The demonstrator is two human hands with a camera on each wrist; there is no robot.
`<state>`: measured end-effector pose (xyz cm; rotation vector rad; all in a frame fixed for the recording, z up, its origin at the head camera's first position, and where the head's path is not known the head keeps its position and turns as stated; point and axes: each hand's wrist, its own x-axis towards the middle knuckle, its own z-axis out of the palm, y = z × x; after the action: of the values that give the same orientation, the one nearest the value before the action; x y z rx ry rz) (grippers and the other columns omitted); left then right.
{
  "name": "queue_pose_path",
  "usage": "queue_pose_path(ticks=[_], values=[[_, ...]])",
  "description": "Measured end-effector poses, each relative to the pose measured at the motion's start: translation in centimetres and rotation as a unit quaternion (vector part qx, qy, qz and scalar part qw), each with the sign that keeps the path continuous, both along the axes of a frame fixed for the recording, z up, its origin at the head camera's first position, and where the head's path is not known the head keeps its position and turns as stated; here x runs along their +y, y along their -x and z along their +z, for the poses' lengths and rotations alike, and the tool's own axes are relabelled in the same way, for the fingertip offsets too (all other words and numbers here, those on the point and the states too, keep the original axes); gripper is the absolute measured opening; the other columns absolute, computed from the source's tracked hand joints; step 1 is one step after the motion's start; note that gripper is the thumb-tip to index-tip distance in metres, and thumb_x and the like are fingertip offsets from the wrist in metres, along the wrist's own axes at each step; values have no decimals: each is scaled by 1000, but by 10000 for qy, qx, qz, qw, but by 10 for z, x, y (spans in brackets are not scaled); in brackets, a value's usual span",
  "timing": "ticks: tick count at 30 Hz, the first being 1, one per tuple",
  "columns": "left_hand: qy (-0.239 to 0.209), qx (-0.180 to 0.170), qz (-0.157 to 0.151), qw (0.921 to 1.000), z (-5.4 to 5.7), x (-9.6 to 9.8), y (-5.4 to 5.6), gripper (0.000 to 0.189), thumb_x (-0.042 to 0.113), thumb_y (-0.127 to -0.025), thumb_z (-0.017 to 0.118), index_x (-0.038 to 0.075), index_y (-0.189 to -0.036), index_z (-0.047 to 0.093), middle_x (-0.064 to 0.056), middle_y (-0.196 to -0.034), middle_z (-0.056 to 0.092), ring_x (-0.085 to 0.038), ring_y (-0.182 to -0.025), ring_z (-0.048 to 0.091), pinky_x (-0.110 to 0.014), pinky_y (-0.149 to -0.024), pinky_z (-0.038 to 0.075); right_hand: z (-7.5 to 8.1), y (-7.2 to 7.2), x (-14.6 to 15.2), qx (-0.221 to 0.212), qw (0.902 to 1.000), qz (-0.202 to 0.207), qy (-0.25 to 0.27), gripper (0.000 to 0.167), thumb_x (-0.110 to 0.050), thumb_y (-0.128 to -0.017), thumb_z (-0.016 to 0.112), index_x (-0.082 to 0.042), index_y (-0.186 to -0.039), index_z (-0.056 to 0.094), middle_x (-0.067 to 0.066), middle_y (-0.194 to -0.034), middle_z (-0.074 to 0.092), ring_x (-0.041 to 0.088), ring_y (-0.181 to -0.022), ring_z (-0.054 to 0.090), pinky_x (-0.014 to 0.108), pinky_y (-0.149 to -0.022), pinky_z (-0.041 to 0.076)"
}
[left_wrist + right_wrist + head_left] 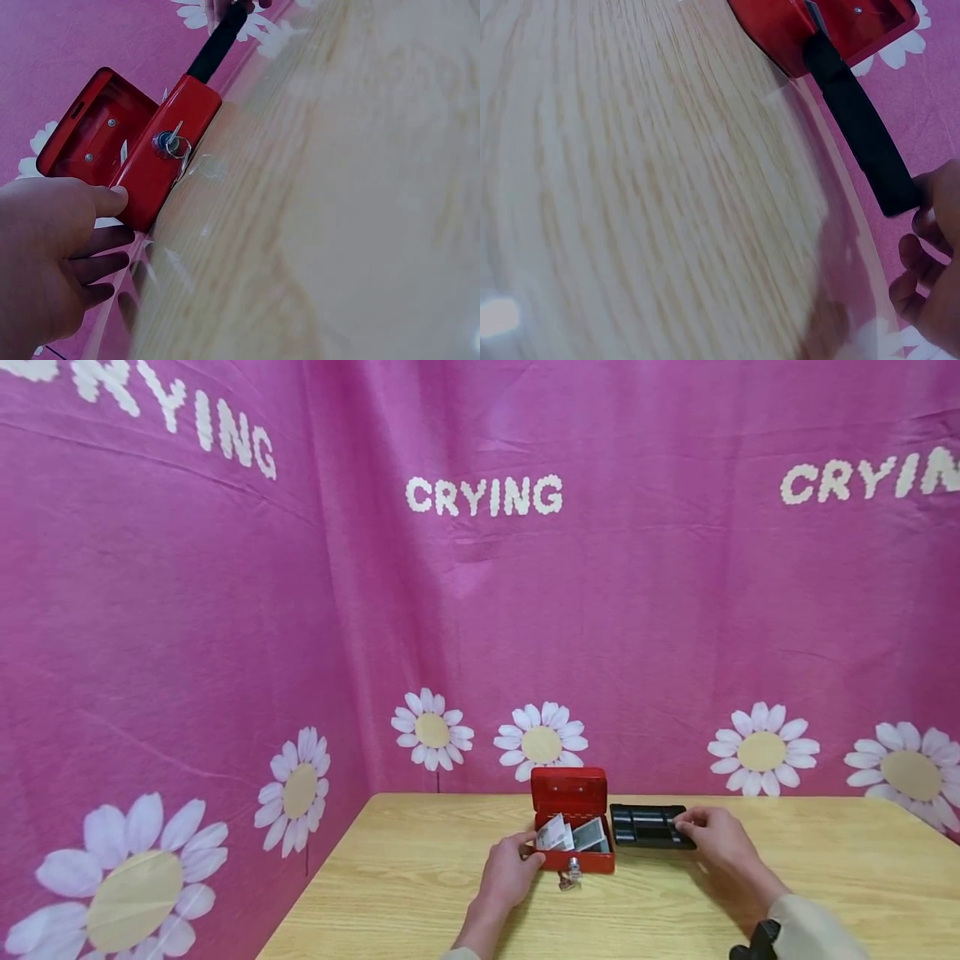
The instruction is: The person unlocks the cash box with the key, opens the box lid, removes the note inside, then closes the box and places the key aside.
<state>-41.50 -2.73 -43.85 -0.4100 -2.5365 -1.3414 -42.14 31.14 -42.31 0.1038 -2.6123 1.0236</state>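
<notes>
A red cash box [576, 860] stands on the table with its lid [568, 789] raised at the back. Several banknotes [590, 834] stick up inside it. Keys on a ring [180, 147] hang from the lock on its front. My left hand [508, 875] holds the box's left front corner, the thumb on the front face and the other fingers along the side. With my right hand [722, 842] I pinch the right end of a black compartment tray [651, 837]. The tray's left end is right at the box's right side, seen edge-on in the right wrist view.
The light wooden table [420, 860] ends at the back against a pink curtain [630, 627] with daisies and lettering. More of the curtain hangs along the left. A black strap device [756, 941] sits on the right wrist.
</notes>
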Motion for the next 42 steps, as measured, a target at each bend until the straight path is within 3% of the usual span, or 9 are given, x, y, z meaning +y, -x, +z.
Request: queue_pose_path(ticks=[6, 13, 17, 24, 32, 34, 36, 39, 42], values=[[11, -27, 52, 10000, 0, 1, -1, 36, 11, -90, 70, 1, -125, 67, -7, -98, 75, -13, -89, 65, -36, -80, 53, -2, 3, -2, -13, 9994, -211, -267, 21, -15, -96, 58, -2, -103, 73, 18, -102, 72, 24, -86, 58, 38, -76, 45], [37, 15, 59, 10000, 0, 0, -1, 36, 11, -90, 70, 2, -125, 68, -8, -99, 75, -13, -89, 66, -36, -81, 53, -4, 5, -2, -296, 9991, -248, -154, 25, -14, -97, 55, 0, -108, 71, 10, -75, 66, 17, -56, 56, 32, -63, 41], [44, -21, 62, 10000, 2, 0, -2, 36, 11, -90, 70, 2, -125, 67, -7, -98, 75, -13, -89, 65, -36, -80, 53, -3, 5, -2, -206, 9989, -249, -328, 23, -15, -96, 57, -2, -105, 73, 11, -85, 69, 17, -70, 56, 32, -66, 40], [42, 9, 52, 10000, 2, 0, -2, 36, 10, -90, 70, 2, -125, 67, -8, -99, 75, -13, -91, 66, -36, -80, 53, -1, 5, 0, -483, 9961, -466, -566, 26, -20, -97, 56, -6, -112, 73, 20, -101, 69, 25, -79, 55, 32, -61, 39], [50, 16, 64, 10000, 1, 0, -1, 36, 9, -89, 70, 2, -125, 68, -7, -96, 74, -12, -88, 65, -34, -78, 52, -3, 7, 6, -620, 9936, -569, -752, 28, -25, -97, 57, -9, -114, 73, 28, -128, 62, 40, -104, 62, 35, -65, 44], [37, 39, 69, 10000, 1, 0, -1, 36, 9, -89, 70, 2, -124, 68, -7, -95, 75, -12, -87, 65, -34, -78, 52, -4, 6, 7, -643, 9937, -624, -680, 30, -26, -97, 57, -9, -116, 72, 25, -118, 67, 37, -95, 63, 34, -62, 43], [34, 56, 74, 10000, 1, 0, -1, 36, 9, -89, 70, 2, -124, 68, -7, -94, 75, -12, -87, 65, -34, -77, 52, -5, 6, 8, -670, 9940, -683, -528, 32, -28, -97, 57, -7, -119, 70, 18, -94, 72, 29, -79, 64, 33, -57, 40], [13, 68, 65, 10000, 0, 0, 0, 36, 10, -89, 71, 2, -124, 68, -7, -94, 75, -12, -87, 66, -34, -78, 52, -6, 4, 7, -668, 9945, -741, -310, 37, -30, -97, 57, -4, -122, 66, 3, -62, 62, 17, -58, 58, 31, -50, 37], [-3, 29, 54, 10000, -1, 0, -1, 36, 10, -89, 71, 3, -124, 68, -6, -95, 75, -12, -87, 66, -35, -78, 52, -2, 2, 4, -476, 9949, -791, -402, 37, -33, -96, 58, -5, -118, 67, 7, -68, 67, 18, -62, 62, 32, -51, 39]])
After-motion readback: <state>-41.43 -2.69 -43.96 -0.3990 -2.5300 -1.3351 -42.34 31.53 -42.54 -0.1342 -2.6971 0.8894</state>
